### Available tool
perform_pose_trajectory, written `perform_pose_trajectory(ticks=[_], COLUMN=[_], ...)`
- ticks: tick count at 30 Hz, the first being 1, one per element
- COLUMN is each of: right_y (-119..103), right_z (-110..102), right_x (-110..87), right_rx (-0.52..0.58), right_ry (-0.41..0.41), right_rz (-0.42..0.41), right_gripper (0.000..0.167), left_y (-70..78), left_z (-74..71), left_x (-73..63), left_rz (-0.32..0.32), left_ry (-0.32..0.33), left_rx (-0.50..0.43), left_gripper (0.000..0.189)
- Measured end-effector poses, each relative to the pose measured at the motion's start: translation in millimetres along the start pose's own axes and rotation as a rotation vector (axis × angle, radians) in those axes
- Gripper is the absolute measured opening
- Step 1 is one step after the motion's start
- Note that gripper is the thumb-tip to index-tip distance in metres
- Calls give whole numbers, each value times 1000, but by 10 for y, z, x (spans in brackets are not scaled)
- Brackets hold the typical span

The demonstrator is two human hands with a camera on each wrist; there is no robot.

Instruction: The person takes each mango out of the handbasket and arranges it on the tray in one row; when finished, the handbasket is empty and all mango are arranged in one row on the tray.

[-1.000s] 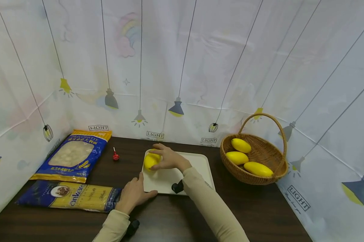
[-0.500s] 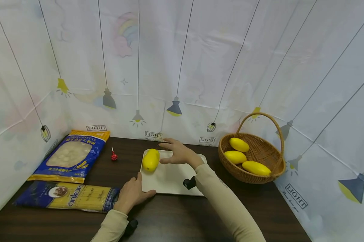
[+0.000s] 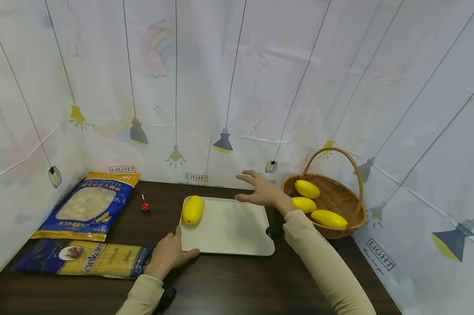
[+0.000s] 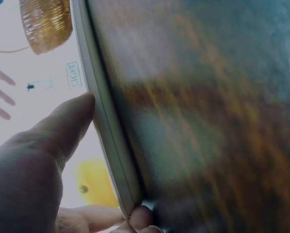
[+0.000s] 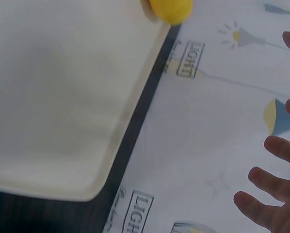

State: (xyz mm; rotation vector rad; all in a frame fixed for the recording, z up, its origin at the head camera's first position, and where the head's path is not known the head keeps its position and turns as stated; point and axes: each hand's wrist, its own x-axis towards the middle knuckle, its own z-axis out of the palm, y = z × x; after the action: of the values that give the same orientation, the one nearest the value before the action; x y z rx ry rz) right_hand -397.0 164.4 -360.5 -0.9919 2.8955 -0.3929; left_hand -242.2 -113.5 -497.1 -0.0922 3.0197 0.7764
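Note:
A smooth yellow mango-like fruit (image 3: 193,210) lies at the far left of the cream tray (image 3: 229,229). My left hand (image 3: 170,254) holds the tray's near-left corner, thumb along the front edge and fingers at the left side. The left wrist view shows the thumb on the tray's rim (image 4: 108,126) and fingers curled at the corner. My right hand (image 3: 263,191) is raised over the tray's far right side, fingers spread, holding nothing. It is nearest the wicker basket (image 3: 335,197), where several more yellow fruits (image 3: 329,218) lie.
A blue and yellow bag of orecchiette (image 3: 87,204) lies at the back left, with a pack of spaghetti (image 3: 116,259) in front of it. Between bag and tray is a red lollipop (image 3: 145,206). A printed white curtain (image 3: 205,87) stands behind the table.
My right hand has let go of the yellow fruit on the tray and moved right, toward the basket, its fingers spreading. My left hand has stayed at the tray's corner.

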Motion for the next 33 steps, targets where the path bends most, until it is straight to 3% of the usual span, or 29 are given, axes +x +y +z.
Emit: perform_pose_trajectory(ticks=[17, 33], right_y=[781, 1453], right_z=[-428, -493], right_x=[-342, -449], right_rx=[51, 53], right_ry=[117, 86], right_rz=[185, 397], right_gripper=[80, 90], left_y=[-17, -18], left_z=[15, 17], left_x=[11, 20], left_rz=[3, 3], left_ry=[-5, -2], left_rx=[1, -3], left_gripper=[108, 109])
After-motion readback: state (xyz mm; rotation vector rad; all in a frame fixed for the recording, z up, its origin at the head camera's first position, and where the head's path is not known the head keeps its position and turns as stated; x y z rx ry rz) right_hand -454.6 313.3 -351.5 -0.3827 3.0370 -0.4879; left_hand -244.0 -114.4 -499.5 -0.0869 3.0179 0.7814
